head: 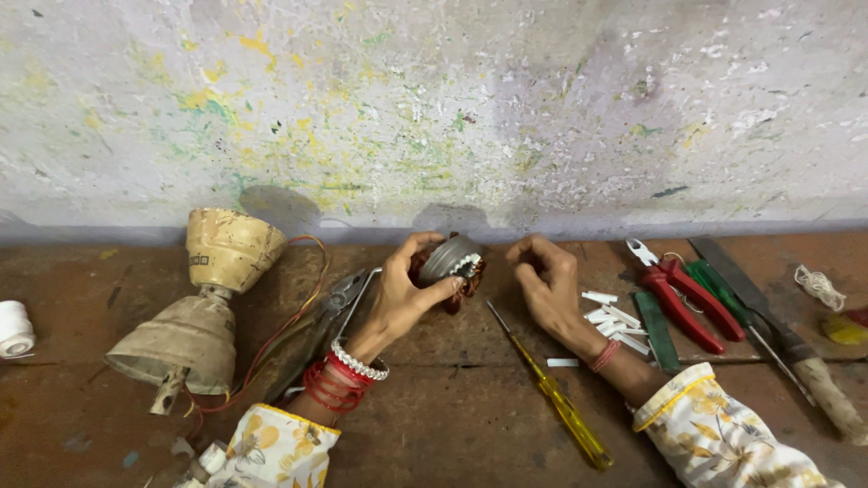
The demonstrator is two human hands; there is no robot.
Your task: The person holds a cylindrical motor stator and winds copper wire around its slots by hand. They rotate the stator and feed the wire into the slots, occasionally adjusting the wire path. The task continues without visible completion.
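My left hand [404, 294] grips a small round metal motor part [449, 262] with reddish copper windings, held just above the brown wooden bench [434, 407] near the wall. My right hand [544, 280] hovers close to the right of the part, fingers curled in, with nothing visible in it. A yellow-handled screwdriver [551, 389] lies on the bench between my forearms. Several short white sleeve pieces [613, 316] lie beside my right wrist.
A dusty cream fan housing [203, 303] with loose wires lies at left, grey pliers [330, 312] beside it. Red-handled pliers [683, 294], a green-handled tool [719, 285] and a long file [768, 321] lie at right. A white thread spool [14, 327] sits far left. A paint-flecked wall [434, 108] backs the bench.
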